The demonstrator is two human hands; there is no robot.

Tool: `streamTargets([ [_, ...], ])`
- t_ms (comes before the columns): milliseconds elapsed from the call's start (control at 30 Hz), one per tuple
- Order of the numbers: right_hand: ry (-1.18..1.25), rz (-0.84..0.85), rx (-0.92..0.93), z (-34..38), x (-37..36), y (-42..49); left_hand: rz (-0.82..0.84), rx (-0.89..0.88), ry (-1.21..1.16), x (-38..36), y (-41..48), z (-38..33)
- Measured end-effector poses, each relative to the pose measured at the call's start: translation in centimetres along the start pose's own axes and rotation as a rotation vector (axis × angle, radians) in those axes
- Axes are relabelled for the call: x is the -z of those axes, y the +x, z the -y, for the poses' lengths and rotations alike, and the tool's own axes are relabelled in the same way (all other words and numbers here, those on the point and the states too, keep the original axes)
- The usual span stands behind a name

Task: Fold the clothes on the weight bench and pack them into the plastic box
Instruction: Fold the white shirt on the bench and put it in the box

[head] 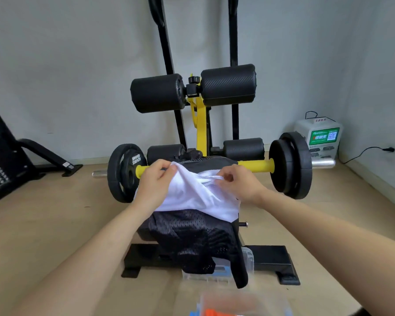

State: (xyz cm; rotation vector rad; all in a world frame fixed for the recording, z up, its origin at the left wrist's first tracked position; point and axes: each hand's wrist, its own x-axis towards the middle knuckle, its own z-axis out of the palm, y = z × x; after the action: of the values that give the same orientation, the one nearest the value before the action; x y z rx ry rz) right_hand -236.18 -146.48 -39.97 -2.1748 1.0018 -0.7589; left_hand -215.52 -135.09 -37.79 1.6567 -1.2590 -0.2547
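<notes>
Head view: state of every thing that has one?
white garment, unfolded, bunched on the weight bench, pinched by both hands.
black mesh garment, unfolded, draped over the bench's near end, hanging onto the plastic box.
plastic box, on the floor, partly covered; lid state hidden.
left hand, pinches the white garment.
right hand, pinches the white garment.

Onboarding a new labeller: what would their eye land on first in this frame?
In the centre, the left hand and right hand both pinch a white garment. It lies over a black mesh garment that drapes down toward a clear plastic box. Behind them, a yellow bar carries black weight plates at both ends, with big black roller pads above.
</notes>
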Motion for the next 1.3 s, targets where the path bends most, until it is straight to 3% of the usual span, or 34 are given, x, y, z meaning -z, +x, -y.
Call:
streamTargets([
  [200, 0.594, 0.047, -0.023, 3.2, 2.5, -1.0, 0.03, 0.069, -0.255, 2.5, -0.9, -1.7],
  [333, 0.674, -0.074, -0.081, 4.3, 3.5, -1.3, 0.184, 0.189, -0.408, 3.8, -1.9, -2.9],
  [400, 0.664, -0.156, -0.123, 4.4, 4.4, -1.3, 0.251, 0.18, -0.324, 4.8, -2.1, -2.7],
  [533, 0.659, -0.294, -0.216, 3.8, 5.7, -1.5, 0.158, 0.116, 0.055, 5.1, -2.4, -1.4],
  [633, 0.654, -0.22, -0.248, 3.9, 5.6, -1.9, 0.095, 0.013, 0.174, 3.5, -2.6, -1.1],
  [833, 0.705, 0.033, -0.143, 4.7, 5.1, -3.0, 0.325, -0.187, 0.257, -1.6, -3.3, -2.4],
  [900, 0.797, 0.095, -0.1, 4.8, 5.1, -3.0, 0.376, -0.201, 0.174, -2.6, -3.4, -3.0],
  [1033, 0.973, 0.119, -0.095, 4.7, 5.4, -2.9, 0.149, -0.227, -0.018, -2.6, -2.4, -3.4],
  [1100, 0.791, 0.073, -0.047, 4.0, 5.1, -3.0, 0.05, -0.142, -0.171, -1.4, -1.7, -3.3],
  [1233, 0.044, 0.131, 0.068, 1.7, 2.7, -3.4, -0.154, 0.136, -0.359, 1.9, -0.6, -2.1],
  [1300, -0.108, 0.139, 0.09, 1.0, 1.7, -3.4, -0.24, 0.248, -0.4, 3.1, -0.3, -0.7],
])
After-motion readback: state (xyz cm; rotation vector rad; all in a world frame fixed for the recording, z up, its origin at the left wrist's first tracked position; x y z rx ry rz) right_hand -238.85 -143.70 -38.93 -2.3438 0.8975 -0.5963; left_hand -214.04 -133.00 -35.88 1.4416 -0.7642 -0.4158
